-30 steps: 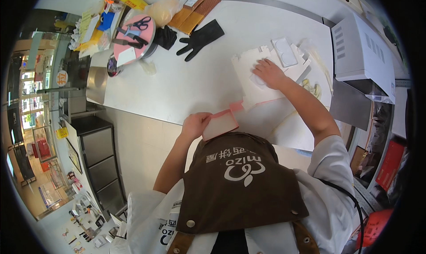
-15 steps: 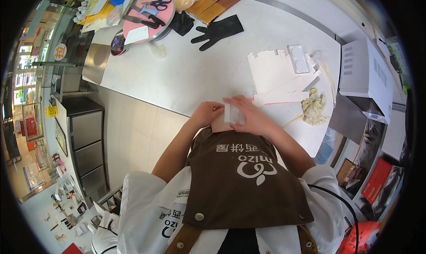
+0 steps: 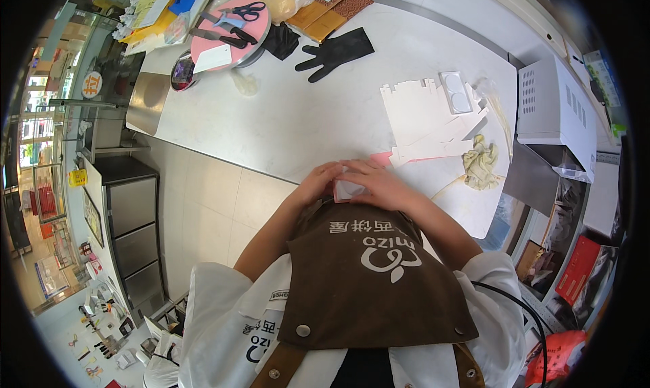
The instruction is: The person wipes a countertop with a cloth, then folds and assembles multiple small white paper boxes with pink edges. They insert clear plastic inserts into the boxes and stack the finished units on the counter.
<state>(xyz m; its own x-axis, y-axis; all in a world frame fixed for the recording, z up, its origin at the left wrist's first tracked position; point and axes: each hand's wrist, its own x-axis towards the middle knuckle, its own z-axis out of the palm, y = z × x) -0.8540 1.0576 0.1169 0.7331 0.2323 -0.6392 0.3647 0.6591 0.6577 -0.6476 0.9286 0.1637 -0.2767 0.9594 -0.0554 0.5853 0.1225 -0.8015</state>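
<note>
Head view shows both hands meeting at the near edge of the white table (image 3: 284, 117), just above the brown apron (image 3: 372, 279). Left hand (image 3: 318, 183) and right hand (image 3: 376, 183) curl their fingers closed around a small pink-and-white folded carton piece (image 3: 344, 189), gripping it from both sides. Just beyond the right hand, a stack of flat white carton blanks (image 3: 426, 117) lies toward the table's right edge, a crumpled cloth (image 3: 481, 161) beside it. A black glove (image 3: 336, 51) rests near the far edge.
</note>
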